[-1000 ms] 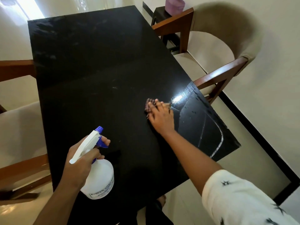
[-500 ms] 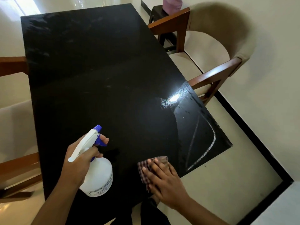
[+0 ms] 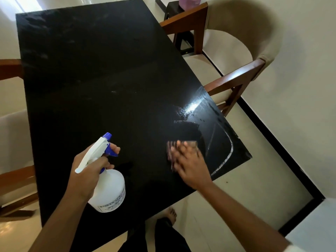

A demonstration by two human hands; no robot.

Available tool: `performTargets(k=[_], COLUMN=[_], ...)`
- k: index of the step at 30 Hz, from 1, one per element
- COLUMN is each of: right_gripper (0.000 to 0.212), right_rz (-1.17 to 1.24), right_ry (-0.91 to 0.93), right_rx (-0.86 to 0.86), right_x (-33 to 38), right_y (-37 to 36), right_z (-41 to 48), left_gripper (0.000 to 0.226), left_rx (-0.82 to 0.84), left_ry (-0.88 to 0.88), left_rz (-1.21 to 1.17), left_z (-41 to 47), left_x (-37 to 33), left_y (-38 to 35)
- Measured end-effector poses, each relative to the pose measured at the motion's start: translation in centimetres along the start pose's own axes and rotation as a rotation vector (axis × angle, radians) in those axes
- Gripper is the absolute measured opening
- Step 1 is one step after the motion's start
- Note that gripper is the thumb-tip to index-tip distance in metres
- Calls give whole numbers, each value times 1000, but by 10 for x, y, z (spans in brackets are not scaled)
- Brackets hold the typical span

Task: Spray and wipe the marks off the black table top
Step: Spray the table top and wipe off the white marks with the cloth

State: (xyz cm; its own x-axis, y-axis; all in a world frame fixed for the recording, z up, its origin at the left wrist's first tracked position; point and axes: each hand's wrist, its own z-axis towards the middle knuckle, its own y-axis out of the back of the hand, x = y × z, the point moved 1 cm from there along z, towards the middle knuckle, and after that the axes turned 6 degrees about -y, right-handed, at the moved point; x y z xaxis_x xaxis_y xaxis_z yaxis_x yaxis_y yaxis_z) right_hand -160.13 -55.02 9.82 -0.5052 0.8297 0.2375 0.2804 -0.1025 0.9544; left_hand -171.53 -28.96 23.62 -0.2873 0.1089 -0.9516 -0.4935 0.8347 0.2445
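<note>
The black table top (image 3: 94, 73) fills the middle of the head view. A curved white chalk-like mark (image 3: 228, 157) runs near its right front corner, beside a wet shiny patch (image 3: 192, 108). My right hand (image 3: 189, 162), blurred by motion, presses flat on a small checked cloth (image 3: 171, 148) on the table just left of the mark. Over the near left part of the table, my left hand (image 3: 89, 168) grips a white spray bottle (image 3: 109, 191) with a blue nozzle, one finger on the trigger. Faint smudges show at the far left of the top.
A wooden chair with beige cushions (image 3: 236, 51) stands close against the table's right side. Another wooden chair (image 3: 12, 175) sits at the left. A dark stool (image 3: 174, 8) with a purple object is at the back. My bare foot (image 3: 171, 214) shows below the table's front edge.
My right hand slid the cloth from the wet patch back to the near edge, then forward and right toward the white mark. The left hand and bottle stayed put.
</note>
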Motion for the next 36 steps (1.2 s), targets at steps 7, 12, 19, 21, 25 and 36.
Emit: performTargets(k=[7, 12, 19, 21, 25, 36], right_gripper=[59, 54, 58, 62, 60, 60], right_rz=[-100, -15, 13, 29, -6, -19], right_ry=[257, 155, -183, -91, 196, 81], right_rx=[70, 76, 65, 68, 79, 63], right_x=[-3, -31, -35, -26, -21, -65], right_y=[-20, 2, 35, 24, 1, 29], right_z=[-85, -9, 95, 70, -12, 86], left_gripper=[36, 35, 42, 36, 39, 42], left_rx=[39, 31, 21, 15, 13, 2], left_ry=[9, 17, 37, 40, 66, 53], left_rz=[5, 47, 38, 22, 29, -19], left_z=[0, -1, -8, -8, -3, 20], left_x=[-6, -9, -16, -19, -16, -26], left_y=[-8, -11, -25, -29, -36, -61])
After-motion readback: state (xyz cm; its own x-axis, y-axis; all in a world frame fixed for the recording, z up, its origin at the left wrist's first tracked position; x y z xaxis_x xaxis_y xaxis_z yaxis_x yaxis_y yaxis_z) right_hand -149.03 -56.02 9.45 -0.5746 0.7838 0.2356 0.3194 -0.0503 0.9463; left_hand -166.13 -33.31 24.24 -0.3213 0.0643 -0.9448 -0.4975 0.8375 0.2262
